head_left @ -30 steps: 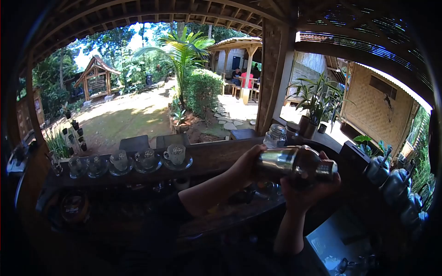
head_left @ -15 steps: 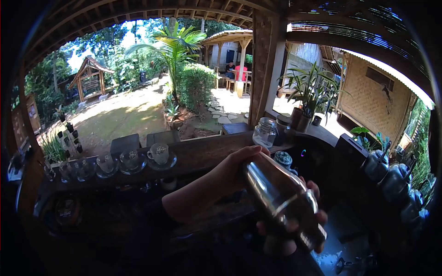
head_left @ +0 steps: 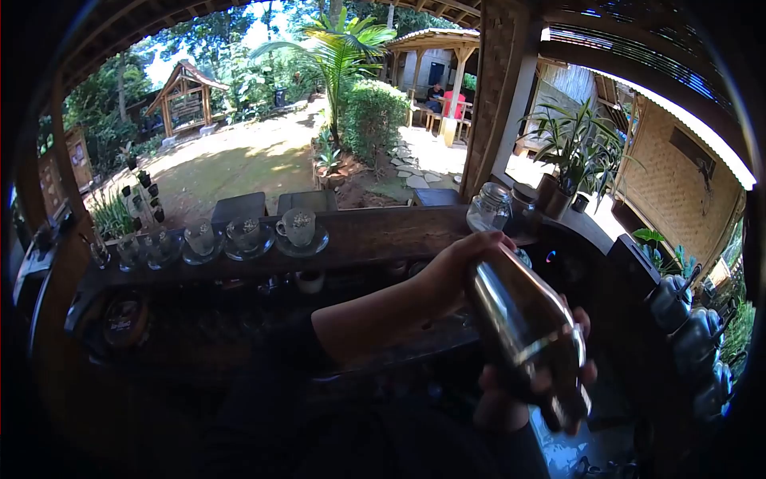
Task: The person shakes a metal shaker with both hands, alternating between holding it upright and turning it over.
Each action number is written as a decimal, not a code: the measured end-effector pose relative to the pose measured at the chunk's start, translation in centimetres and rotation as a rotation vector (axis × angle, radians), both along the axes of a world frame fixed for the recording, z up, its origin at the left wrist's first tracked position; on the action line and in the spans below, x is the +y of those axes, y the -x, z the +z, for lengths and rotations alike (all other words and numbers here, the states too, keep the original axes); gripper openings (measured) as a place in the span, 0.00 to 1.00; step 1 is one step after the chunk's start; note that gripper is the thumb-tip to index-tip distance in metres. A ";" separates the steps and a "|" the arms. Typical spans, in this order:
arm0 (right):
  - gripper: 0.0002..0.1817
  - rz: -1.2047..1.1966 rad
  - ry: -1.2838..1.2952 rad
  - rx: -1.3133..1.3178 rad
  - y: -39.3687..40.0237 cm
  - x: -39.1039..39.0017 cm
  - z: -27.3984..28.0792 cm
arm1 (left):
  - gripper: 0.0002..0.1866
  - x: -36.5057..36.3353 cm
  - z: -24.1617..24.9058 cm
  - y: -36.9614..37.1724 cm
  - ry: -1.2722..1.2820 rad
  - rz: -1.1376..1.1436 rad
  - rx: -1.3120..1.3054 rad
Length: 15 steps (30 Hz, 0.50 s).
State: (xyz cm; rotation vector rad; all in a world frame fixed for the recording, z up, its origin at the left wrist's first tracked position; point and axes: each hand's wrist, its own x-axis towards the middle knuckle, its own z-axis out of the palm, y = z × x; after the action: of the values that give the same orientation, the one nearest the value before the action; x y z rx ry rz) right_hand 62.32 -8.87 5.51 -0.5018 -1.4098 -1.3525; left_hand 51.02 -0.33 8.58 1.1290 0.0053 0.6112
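Observation:
A shiny metal shaker (head_left: 515, 307) is tilted in front of me, its upper left end farther away and its lower end nearer. My left hand (head_left: 471, 267) is closed over the upper end, the forearm reaching in from the left. My right hand (head_left: 515, 391) wraps round the lower end from below, with fingertips showing on its right side. The palm of that hand is dark. Just beyond the shaker stands a clear glass jar (head_left: 489, 209) on the wooden counter (head_left: 391, 237).
Glass cups on saucers, one a mug (head_left: 298, 228), line the counter at left. A darker jar (head_left: 523, 198) and a potted plant (head_left: 566, 156) stand at back right. Metal kettles (head_left: 672, 303) hang at far right. Two people sit under a distant shelter.
The view has turned a little, so the surroundings sit farther right and the cups lower. Both hands still hold the shaker, which appears farther right and slightly steeper.

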 end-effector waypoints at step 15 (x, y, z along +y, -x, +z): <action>0.59 0.628 0.469 0.641 -1.5 1.6 0.0 | 0.17 3.0 -3.4 -0.5 0.448 -0.030 0.077</action>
State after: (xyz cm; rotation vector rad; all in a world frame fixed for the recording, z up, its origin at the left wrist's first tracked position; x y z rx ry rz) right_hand 63.80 -7.30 5.49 -0.6508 -1.1800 -0.3000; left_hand 51.53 2.66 5.22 0.7155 0.1830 0.5074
